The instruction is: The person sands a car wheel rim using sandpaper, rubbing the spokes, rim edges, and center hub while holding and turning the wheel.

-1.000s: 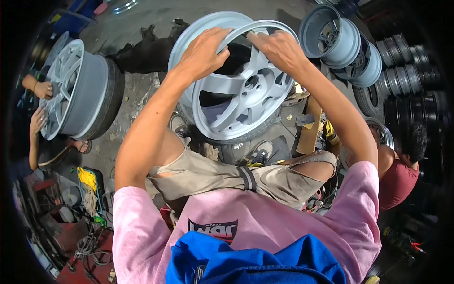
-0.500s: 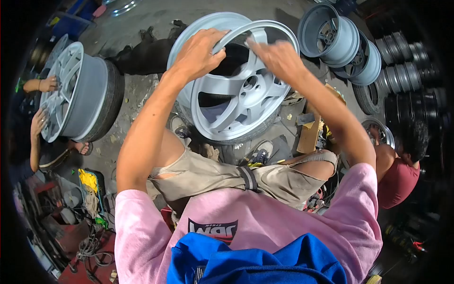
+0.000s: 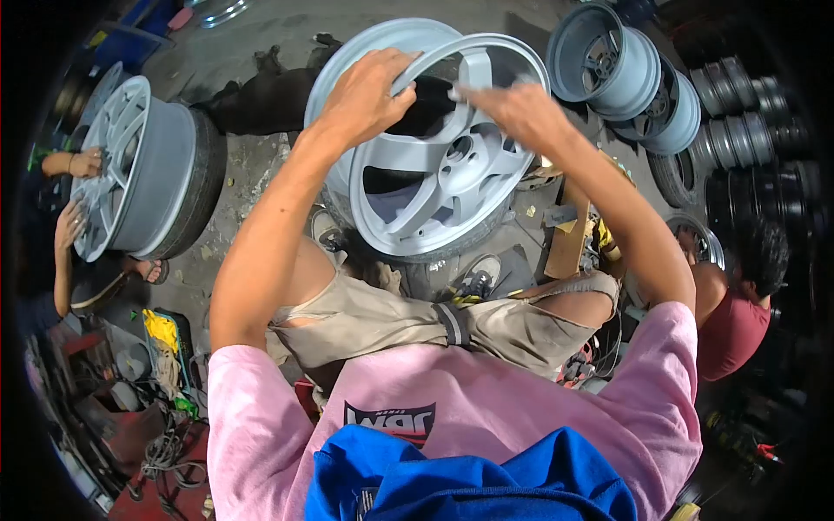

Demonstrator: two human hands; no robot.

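Silver-grey, the wheel point(image 3: 463, 176) leans before the knees point(image 3: 584, 300), best steadied by the left hand point(image 3: 369, 94), fingers curled over its lip point(image 3: 473, 40), while the blurred right hand point(image 3: 523, 111), hold unclear, should work lightly near a spoke point(image 3: 475, 71).

The right hand point(image 3: 524, 111) sits lower than before, its fingertips point(image 3: 472, 94) shifted toward six o'clock by the wheel's twelve-o'clock spoke point(image 3: 474, 68).
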